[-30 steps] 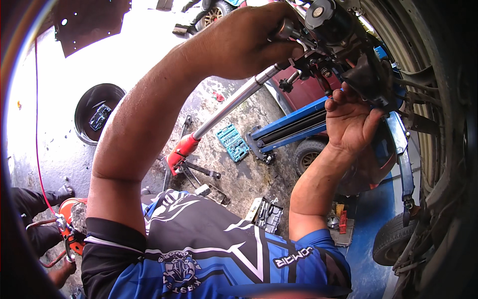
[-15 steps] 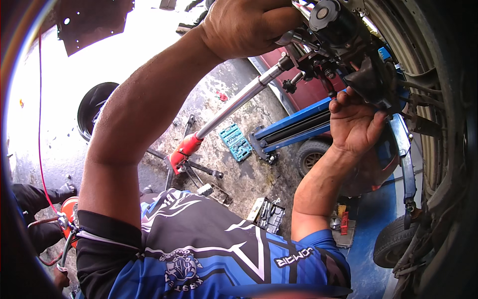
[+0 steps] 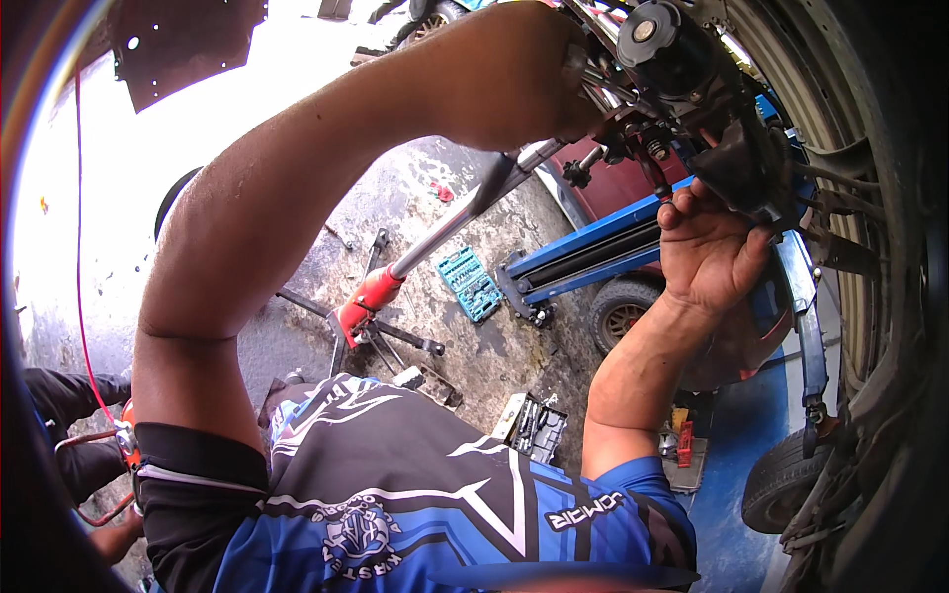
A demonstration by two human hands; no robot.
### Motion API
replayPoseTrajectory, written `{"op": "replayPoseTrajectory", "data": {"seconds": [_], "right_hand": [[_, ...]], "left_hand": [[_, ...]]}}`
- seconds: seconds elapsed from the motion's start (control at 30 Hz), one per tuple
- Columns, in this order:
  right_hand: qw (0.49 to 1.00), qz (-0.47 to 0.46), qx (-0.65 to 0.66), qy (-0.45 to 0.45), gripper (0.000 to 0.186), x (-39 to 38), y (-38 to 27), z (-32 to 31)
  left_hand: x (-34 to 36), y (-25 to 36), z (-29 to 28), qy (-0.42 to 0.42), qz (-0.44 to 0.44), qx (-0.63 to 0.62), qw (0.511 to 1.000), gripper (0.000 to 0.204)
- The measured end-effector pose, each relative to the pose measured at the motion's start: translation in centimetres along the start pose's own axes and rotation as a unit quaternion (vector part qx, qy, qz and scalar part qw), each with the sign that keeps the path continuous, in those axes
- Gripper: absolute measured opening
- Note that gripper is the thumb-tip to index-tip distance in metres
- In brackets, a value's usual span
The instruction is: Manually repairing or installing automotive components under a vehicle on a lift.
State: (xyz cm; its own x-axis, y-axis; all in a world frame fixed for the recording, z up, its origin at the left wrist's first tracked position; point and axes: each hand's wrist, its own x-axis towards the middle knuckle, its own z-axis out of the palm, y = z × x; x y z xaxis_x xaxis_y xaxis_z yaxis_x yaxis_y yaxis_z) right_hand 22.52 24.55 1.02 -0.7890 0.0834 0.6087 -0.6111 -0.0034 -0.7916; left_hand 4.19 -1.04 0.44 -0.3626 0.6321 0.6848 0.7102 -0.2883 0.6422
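My left hand (image 3: 524,84) is raised at the top, closed in a fist beside a vehicle assembly. A blurred tool with a dark handle (image 3: 489,186) sticks out below that fist; its exact kind cannot be told. The assembly carries a black cylindrical motor-like housing (image 3: 657,44) and a black cover (image 3: 732,163). Below it my right hand (image 3: 707,247) reaches up, palm showing, fingers curled at the underside and thumb against the dark parts. A slim dark rod with a red end (image 3: 661,186) meets its fingertips. What those fingers grip is partly hidden.
Under the assembly stands a red and chrome jack (image 3: 371,295) on spread legs. A teal socket set (image 3: 469,285) and a grey tool case (image 3: 534,427) lie on the stained floor. A blue lift arm (image 3: 593,247) crosses behind. At left, another person's dark-clothed legs (image 3: 74,395) show.
My left hand has turned and its forearm has swung left, and the dark tool handle now shows below it. The right hand stays nearly in place under the assembly.
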Motion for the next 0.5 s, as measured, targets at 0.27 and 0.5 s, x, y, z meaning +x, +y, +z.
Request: {"op": "replayPoseTrajectory", "data": {"seconds": [0.27, 0.5], "right_hand": [[1.0, 0.004, 0.004, 0.005, 0.074, 0.0, 0.0, 0.3], [0.999, 0.002, -0.022, 0.024, 0.075, -0.1, -0.2, 0.3]], "left_hand": [[2.2, -4.9, 0.3, 0.2, 0.362, 0.365, 0.834, 0.011], [2.4, -1.0, 0.0, -0.018, -0.044, 0.025, 0.999, 0.025]]}}
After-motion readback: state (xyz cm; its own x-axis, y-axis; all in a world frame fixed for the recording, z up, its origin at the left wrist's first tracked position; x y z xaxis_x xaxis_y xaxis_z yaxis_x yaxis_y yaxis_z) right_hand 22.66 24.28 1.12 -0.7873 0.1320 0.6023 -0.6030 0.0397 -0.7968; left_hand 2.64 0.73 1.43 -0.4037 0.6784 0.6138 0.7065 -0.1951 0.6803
